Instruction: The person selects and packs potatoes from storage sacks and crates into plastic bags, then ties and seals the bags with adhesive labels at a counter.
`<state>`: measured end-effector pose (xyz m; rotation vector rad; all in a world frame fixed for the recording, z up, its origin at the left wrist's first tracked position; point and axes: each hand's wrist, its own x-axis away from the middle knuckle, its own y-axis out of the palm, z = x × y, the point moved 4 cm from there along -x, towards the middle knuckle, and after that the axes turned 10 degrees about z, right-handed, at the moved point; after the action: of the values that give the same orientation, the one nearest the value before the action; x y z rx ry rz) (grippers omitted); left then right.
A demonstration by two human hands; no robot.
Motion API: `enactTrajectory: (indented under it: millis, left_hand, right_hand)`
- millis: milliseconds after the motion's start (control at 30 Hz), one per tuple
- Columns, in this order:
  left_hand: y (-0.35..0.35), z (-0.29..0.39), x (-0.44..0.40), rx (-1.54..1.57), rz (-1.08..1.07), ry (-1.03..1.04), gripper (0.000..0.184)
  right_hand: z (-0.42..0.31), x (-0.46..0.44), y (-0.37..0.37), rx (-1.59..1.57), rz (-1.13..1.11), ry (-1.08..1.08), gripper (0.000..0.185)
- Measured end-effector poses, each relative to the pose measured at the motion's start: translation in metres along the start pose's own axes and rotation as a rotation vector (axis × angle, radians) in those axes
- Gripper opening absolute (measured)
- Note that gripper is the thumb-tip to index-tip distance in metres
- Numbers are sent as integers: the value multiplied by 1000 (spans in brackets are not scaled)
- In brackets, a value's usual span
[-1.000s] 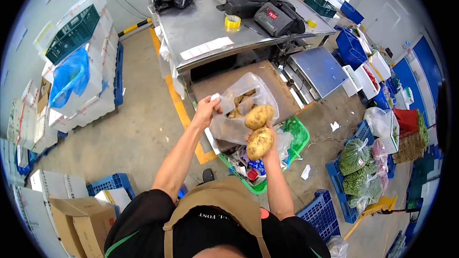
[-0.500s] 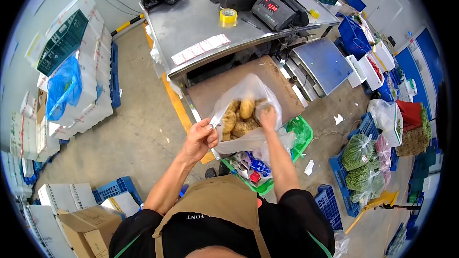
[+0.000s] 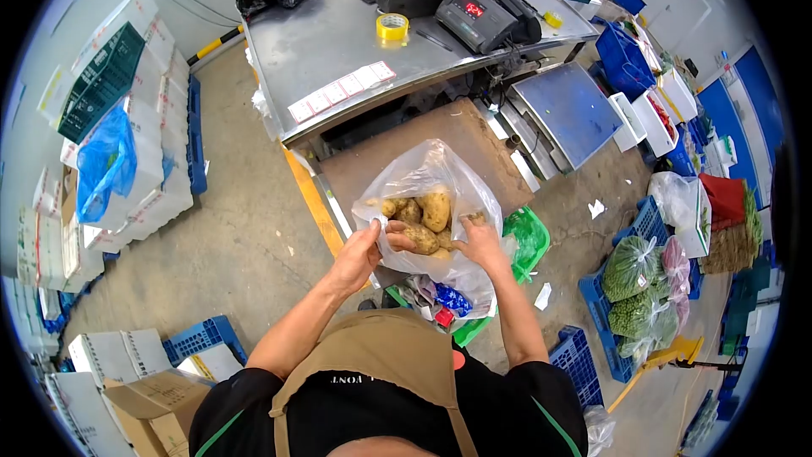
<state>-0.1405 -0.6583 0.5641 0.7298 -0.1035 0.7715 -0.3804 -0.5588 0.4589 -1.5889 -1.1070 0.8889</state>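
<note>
A clear plastic bag (image 3: 436, 161) stands wide open on the brown board, with several brown potatoes (image 3: 436, 207) inside. At the bag's left rim, my left hand (image 3: 362, 256) pinches the plastic, its fingers reaching inside beside the potatoes. My right hand (image 3: 482, 245) is curled over the right side of the bag, thumb toward the potatoes. Its fingertips are partly hidden, and some plastic lies under that hand.
Behind the brown board (image 3: 355, 165), a metal table (image 3: 296, 51) bears yellow tape (image 3: 392, 27), a label strip (image 3: 342, 91) and a lit red display (image 3: 470, 7). A scale platform (image 3: 567, 110) is to the right. Below the bag sits a green basket (image 3: 529, 241) of wrappers.
My right hand has drawn back from among the potatoes to the bag's right side. My left hand has moved right and its fingers have entered the bag. The red display reads differently.
</note>
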Motion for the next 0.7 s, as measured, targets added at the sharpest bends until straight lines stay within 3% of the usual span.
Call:
enactTrajectory:
  millis: [100, 300, 400, 500, 600, 700]
  left_hand:
    - [-10, -10, -11, -196, 137, 49, 65]
    - [-25, -15, -15, -369, 282, 81, 69]
    - [-32, -17, -14, -318, 322, 100, 76]
    - [-29, -15, -10, -277, 368, 117, 71]
    - [-27, -13, -10, -197, 393, 140, 66]
    - [-22, -9, -8, -95, 387, 113, 60]
  right_hand:
    - [-9, -2, 2, 1, -27, -41, 50]
    - [-18, -7, 10, -67, -8, -84, 43]
    - [-20, -9, 13, -8, -65, -97, 42]
    - [-12, -8, 24, 1, -176, -17, 39]
    - [-6, -5, 28, 227, -16, -120, 47]
    - [0, -4, 29, 331, -73, -96, 47]
